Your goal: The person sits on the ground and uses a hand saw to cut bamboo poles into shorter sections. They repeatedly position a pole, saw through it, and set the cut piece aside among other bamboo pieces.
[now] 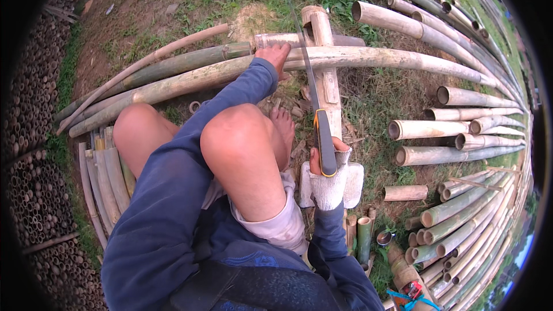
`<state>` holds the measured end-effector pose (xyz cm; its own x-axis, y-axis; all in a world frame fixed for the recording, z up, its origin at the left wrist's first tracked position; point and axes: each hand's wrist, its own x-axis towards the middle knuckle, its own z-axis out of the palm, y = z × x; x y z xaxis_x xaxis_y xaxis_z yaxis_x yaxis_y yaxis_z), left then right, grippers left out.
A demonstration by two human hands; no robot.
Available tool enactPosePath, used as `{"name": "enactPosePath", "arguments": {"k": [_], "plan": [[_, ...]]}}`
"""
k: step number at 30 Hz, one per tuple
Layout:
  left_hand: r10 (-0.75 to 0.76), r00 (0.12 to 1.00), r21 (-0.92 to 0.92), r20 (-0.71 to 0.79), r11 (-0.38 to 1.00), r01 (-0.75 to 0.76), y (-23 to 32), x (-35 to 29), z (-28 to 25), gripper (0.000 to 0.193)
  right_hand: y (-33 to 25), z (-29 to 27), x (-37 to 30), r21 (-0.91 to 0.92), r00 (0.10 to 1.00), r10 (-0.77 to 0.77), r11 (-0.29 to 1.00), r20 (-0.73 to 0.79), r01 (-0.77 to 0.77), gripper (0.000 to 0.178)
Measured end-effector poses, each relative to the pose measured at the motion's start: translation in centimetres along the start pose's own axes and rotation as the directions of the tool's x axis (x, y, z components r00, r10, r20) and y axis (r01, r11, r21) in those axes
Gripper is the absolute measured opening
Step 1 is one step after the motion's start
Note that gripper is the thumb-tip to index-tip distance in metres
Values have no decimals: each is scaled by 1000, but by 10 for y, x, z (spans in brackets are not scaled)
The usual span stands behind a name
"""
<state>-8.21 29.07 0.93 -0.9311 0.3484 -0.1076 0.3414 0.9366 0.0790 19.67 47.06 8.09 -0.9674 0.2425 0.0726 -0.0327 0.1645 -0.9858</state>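
My right hand (334,175), in a white knitted glove with bare fingers showing, grips the dark, orange-edged handle of a handsaw (325,144). The long narrow saw blade (310,78) points away from me and crosses a thick pale bamboo pole (397,56). Whether its teeth have cut in, I cannot tell. Just left of the blade, my bare left hand (274,57) wraps over the same pole. A pale wooden support (329,89) runs under the pole, with a stub rising on its far side. Behind the pole lies a shorter bamboo piece (276,40).
Greenish bamboo poles (173,66) extend left. Many cut poles (426,129) lie stacked at right, beside a short loose piece (406,193). A white block-like object (355,184) is partly behind my glove. Bamboo stacks (43,196) fill the far left. My bare foot (282,129) is near the support.
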Motion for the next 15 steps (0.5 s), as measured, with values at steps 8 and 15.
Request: {"name": "enactPosePath", "arguments": {"k": [8,15], "plan": [[1,995,-51,98,999,4,-4,6,-4,76,-25,-53,-72,-296,995,-2,955,95,30,55],[-34,999,-81,40,996,37,-2,1,3,77,-24,-29,-42,-331,997,-60,941,53,74,52]]}}
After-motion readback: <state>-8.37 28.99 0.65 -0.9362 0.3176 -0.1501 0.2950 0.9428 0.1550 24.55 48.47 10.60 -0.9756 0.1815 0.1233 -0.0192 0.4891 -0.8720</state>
